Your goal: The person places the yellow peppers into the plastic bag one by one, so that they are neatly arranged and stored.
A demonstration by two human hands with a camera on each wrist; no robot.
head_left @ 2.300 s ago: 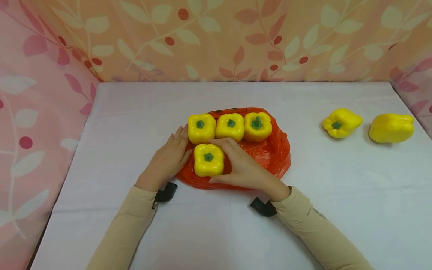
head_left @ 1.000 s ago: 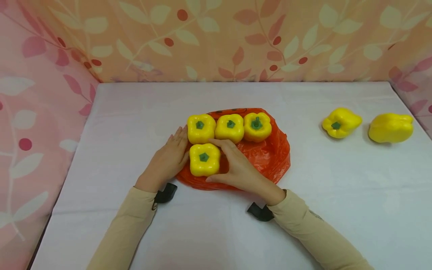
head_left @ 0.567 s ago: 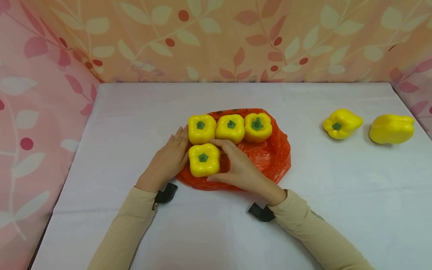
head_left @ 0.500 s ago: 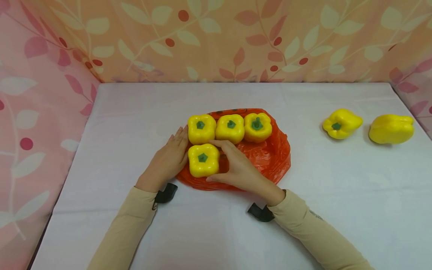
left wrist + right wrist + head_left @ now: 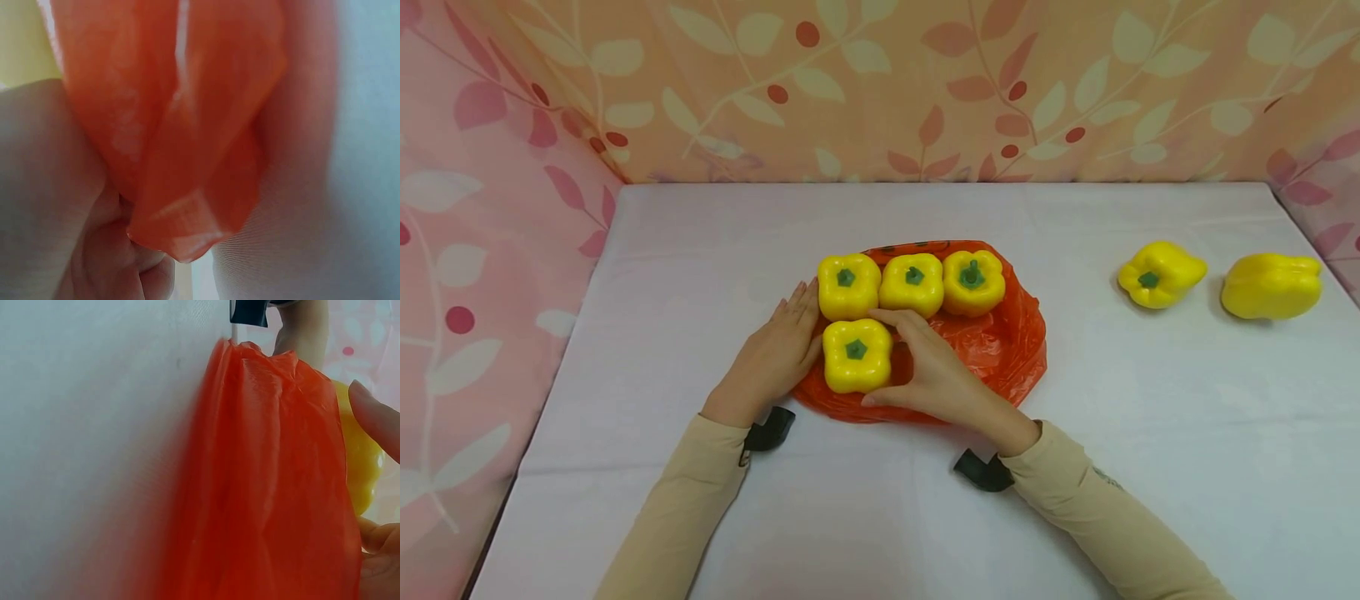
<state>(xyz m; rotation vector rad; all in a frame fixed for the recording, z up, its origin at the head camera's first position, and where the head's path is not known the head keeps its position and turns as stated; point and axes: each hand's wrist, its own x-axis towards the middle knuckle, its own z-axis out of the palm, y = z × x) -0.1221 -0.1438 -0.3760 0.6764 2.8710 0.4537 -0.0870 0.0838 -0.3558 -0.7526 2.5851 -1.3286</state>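
Observation:
Four yellow bell peppers stand stem-up on a flattened orange plastic bag [image 5: 1000, 342]: three in a back row [image 5: 848, 286] [image 5: 912, 283] [image 5: 973, 281] and one in front [image 5: 856, 356]. My right hand [image 5: 925, 371] curls round the front pepper's right side, index finger behind it and thumb before it. My left hand [image 5: 775, 354] lies flat with straight fingers on the bag's left edge, beside the two left peppers. The left wrist view is filled by the orange bag [image 5: 187, 125]. In the right wrist view a fingertip [image 5: 375, 419] lies over the pepper [image 5: 359, 469] behind the bag [image 5: 269, 487].
Two more yellow peppers [image 5: 1161, 273] [image 5: 1270, 286] lie on their sides at the right of the white table [image 5: 880, 517]. Leaf-patterned cloth walls close off the back and both sides. Black wrist mounts [image 5: 767, 429] [image 5: 981, 471] sit on both sleeves.
The front pepper, in my right hand, slid a little left against the left hand, then a touch back to the right. My left hand stayed in place.

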